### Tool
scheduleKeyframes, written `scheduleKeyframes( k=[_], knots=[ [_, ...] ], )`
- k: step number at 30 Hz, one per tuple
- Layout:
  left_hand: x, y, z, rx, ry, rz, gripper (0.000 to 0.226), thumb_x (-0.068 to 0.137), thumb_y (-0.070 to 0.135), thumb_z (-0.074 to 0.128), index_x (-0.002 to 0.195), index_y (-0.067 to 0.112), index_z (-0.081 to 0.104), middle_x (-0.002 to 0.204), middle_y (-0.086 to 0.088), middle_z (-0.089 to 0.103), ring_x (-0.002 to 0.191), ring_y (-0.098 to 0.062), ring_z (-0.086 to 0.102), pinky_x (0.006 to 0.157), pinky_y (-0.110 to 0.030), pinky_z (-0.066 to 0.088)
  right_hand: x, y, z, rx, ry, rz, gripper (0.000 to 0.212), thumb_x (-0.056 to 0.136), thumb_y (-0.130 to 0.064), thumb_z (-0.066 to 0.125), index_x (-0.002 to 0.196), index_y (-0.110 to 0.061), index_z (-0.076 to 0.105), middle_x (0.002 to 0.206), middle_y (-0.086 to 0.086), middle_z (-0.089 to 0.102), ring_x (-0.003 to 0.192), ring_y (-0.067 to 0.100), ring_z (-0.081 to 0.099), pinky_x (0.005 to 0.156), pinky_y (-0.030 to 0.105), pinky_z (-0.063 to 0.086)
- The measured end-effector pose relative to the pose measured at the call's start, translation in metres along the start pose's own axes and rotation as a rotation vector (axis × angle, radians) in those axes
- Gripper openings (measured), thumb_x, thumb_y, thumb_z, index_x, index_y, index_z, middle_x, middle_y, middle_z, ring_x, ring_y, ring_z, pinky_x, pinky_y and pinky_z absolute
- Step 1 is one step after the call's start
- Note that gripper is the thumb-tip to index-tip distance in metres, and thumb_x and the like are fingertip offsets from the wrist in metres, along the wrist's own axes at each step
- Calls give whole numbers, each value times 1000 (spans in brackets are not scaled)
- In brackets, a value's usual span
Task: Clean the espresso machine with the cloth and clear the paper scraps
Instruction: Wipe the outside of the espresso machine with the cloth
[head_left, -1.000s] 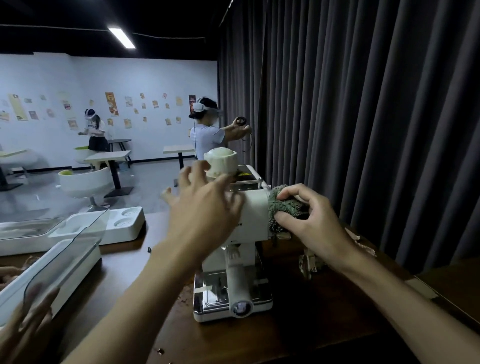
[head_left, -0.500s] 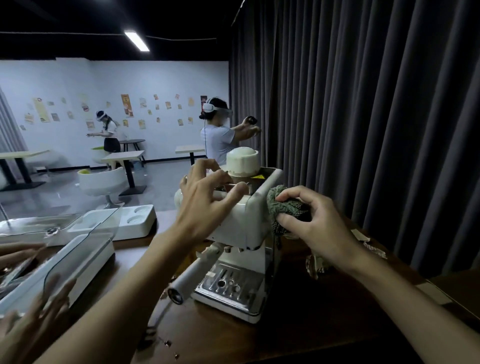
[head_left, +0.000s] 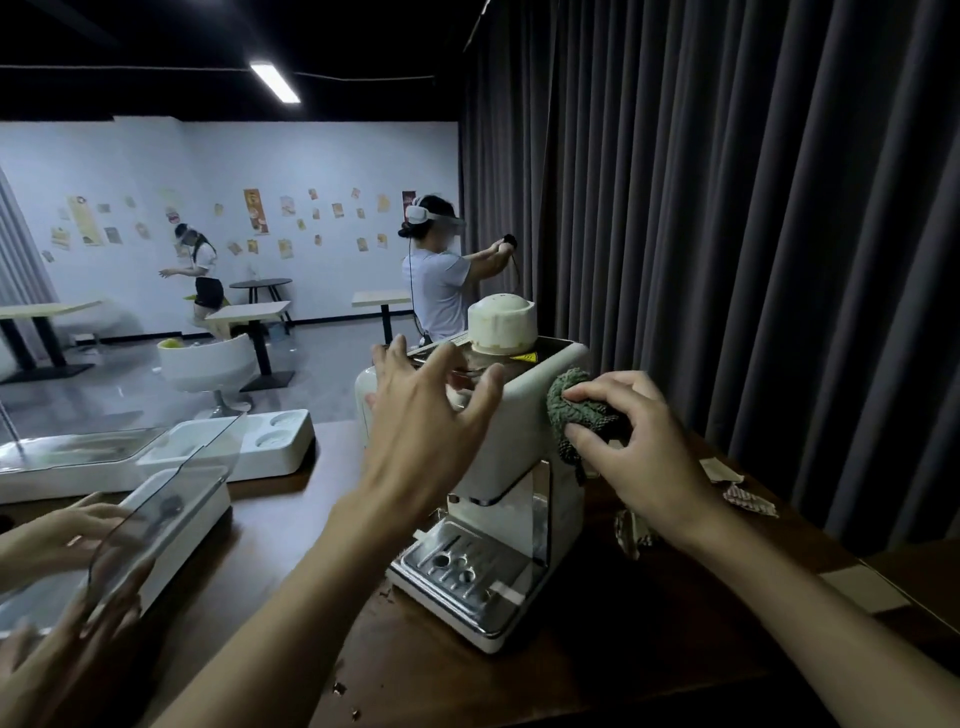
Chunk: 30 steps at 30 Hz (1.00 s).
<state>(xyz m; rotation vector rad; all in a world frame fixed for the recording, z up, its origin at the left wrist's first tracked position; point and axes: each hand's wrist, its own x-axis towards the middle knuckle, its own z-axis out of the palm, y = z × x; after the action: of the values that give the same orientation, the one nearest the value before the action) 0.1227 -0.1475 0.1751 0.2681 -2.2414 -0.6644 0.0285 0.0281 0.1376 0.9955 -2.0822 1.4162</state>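
The cream espresso machine (head_left: 524, 447) stands on the dark wooden table (head_left: 597, 670), its chrome drip tray (head_left: 457, 566) turned toward me and to the left. My left hand (head_left: 426, 421) is over the machine's upper front with fingers spread, gripping nothing. My right hand (head_left: 639, 452) clutches the green cloth (head_left: 569, 405) and presses it against the machine's upper right side. Paper scraps (head_left: 750, 500) lie on the table to the right near the curtain. Another crumpled scrap (head_left: 631, 535) sits beside the machine's base, under my right wrist.
White trays, one with a clear lid (head_left: 166, 499), sit on the left of the table. Another person's hands (head_left: 57, 535) are on it. A dark curtain (head_left: 779, 260) hangs close behind at right. Crumbs (head_left: 340, 688) dot the table's front. Two people with headsets stand far back.
The machine has been turned so its front faces left, and the portafilter handle is out of sight. My left hand has let go of the top and spread its fingers. The cloth stays on the right side.
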Motion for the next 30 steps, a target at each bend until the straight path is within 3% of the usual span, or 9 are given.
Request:
scheduleKeyframes(
  k=[2,4,7,10,15,18,20,24,30],
  knots=[
    [8,-13,-6,-89,31,30,22,93,49,60,88,29,66,128,-11,50,142,-29,34,95,-35,42,-2,-2,1,-9,-13,-1,29,83,-11,73,108,-24,69,114,-6,47,110,-4,47,92,7,38],
    [18,-24,-13,-150,24,32,17,93,41,62,81,29,64,137,-10,50,136,-17,39,83,-20,38,-4,-5,3,-17,-14,-6,29,84,-12,72,112,-22,69,118,-6,45,113,-8,44,94,5,37],
    [29,-35,-18,-180,-19,38,19,94,30,64,87,14,70,151,-8,43,128,-1,34,83,-11,29,-7,-11,7,-7,-42,-26,31,85,-10,71,115,-19,69,120,-5,44,117,-8,40,95,1,33],
    [29,-41,-16,-205,-12,66,15,93,31,65,84,21,70,148,-5,48,126,-3,40,82,-4,27,-9,-17,16,-16,-51,-75,34,83,-4,72,114,-16,69,118,-2,46,114,-3,43,95,2,31],
    [39,-52,-18,-227,-34,73,19,87,35,67,78,18,71,146,-1,51,125,-5,44,94,-22,33,-2,-22,27,-47,-29,-147,39,81,-4,73,117,-17,66,117,-1,48,112,4,47,98,8,35],
    [46,-60,-19,-281,-59,86,35,73,48,56,72,16,67,144,1,54,130,-8,47,101,-33,34,1,-29,35,-76,15,-223,35,80,-5,75,114,-12,68,122,-1,48,116,-15,37,99,1,27],
    [46,-62,-19,-309,-81,86,33,75,50,53,75,20,66,142,2,56,130,-9,49,104,-35,38,2,-34,42,-112,32,-286,34,79,-8,75,113,-9,68,122,-3,48,116,-17,36,99,1,25],
    [36,-71,-23,-218,-207,167,29,90,60,48,102,39,64,150,3,45,137,-11,41,107,-37,37,1,-36,53,-148,41,-313,39,79,-18,71,117,-12,66,128,3,51,120,13,48,106,20,35],
    [30,-81,-30,-197,-276,202,40,94,65,38,134,61,43,162,13,25,146,-9,27,113,-41,34,-11,-34,66,-264,96,-312,49,79,-16,78,125,-7,63,131,7,38,117,20,48,103,26,40]
  ],
)
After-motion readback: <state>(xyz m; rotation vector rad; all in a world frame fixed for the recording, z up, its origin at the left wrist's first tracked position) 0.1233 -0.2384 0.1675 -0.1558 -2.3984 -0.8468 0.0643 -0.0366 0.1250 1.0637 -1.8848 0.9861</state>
